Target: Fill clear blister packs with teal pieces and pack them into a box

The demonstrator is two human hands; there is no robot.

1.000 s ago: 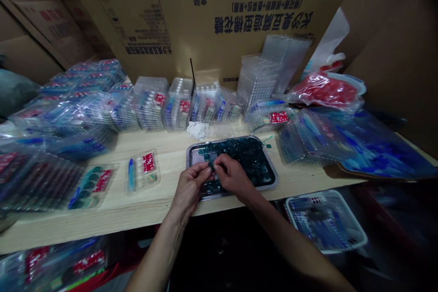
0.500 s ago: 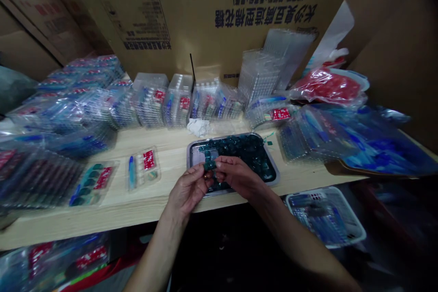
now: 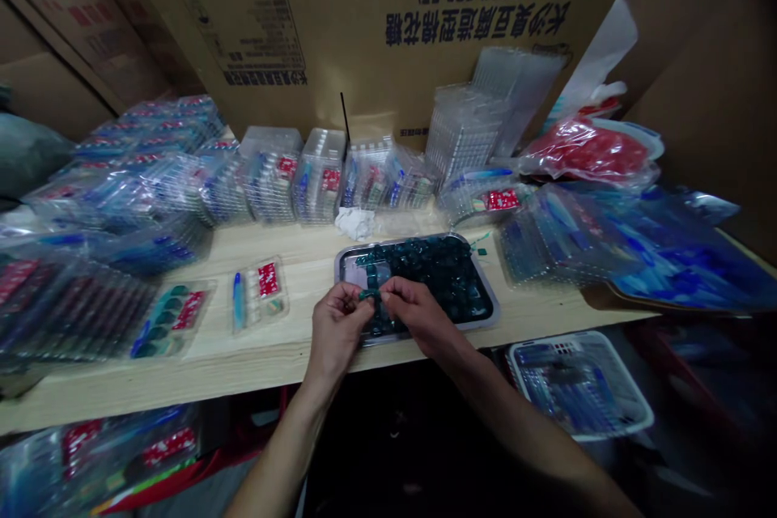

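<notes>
**While pinched above metal tray [image 3: 486, 286]: green piece [image 3: 369, 294] in two-handed grip**

Blister pack [image 3: 260, 303] flat on tabletop [image 3: 291, 352]; left hand [image 3: 336, 329] closed, fingertips gripping green piece over near-left corner of metal tray; right hand [image 3: 414, 316] likewise pinching same piece; white basket [image 3: 628, 382] lower right.

The pale wooden tabletop [image 3: 291, 352] carries a metal tray [image 3: 350, 269] of teal pieces [image 3: 443, 275] under the fingers [image 3: 389, 301]. Left of them lie two blister packs [image 3: 260, 299]; beyond them, packed rows [image 3: 316, 178]; to their right, blue bags [image 3: 668, 259].
</notes>
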